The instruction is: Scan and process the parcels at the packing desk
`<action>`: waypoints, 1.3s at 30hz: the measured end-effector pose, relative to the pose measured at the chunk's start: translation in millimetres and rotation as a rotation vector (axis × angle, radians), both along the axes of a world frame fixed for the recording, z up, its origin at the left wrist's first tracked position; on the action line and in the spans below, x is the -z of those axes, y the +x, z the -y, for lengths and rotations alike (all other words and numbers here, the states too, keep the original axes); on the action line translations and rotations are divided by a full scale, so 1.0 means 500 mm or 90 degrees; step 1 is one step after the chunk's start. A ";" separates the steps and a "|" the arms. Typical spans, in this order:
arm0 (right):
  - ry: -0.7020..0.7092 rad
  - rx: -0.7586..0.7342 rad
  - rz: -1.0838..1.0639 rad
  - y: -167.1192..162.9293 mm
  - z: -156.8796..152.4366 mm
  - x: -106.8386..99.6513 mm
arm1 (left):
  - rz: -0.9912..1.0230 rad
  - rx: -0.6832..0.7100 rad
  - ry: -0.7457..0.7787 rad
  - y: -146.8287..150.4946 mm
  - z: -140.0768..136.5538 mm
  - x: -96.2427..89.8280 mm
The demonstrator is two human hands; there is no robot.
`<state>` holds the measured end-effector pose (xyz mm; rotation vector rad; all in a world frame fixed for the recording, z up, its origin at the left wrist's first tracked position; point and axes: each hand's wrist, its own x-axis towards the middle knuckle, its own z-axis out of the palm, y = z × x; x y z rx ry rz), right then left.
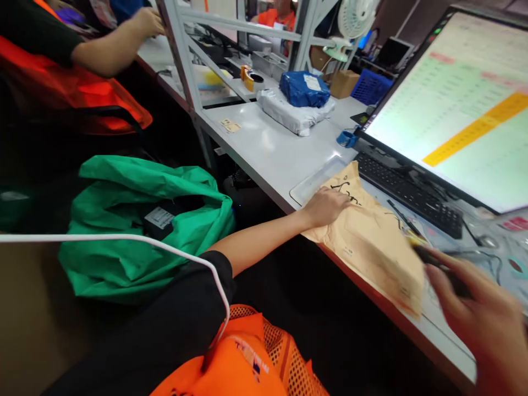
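Paper package (371,242): brown, marked in black, lying along the near edge of the surface (268,143), beside the keyboard (408,192).
Left hand (328,208): on the package's marked end; whether it pinches the paper is unclear.
Right hand (478,302): blurred, clasped around a dark tool (456,280) by the other end, apart from the left.
Blue parcel (304,89): atop a white parcel (289,111).

Your one view looks out from your head, facing forward and down, so your vest (223,357) sits close below at six o'clock. Your right hand (487,313), near four, looms large; your left hand (324,208), at three, is farther off. You see the desk (268,143) obliquely, its edge slanting from eleven to four, the screen (466,104) at two, and a distant fan (357,16) at one.
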<state>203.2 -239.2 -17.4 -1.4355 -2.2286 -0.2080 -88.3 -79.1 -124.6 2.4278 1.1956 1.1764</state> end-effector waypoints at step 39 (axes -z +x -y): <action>-0.121 -0.231 -0.005 -0.101 -0.239 0.064 | -0.261 -0.049 -0.246 0.061 -0.053 -0.128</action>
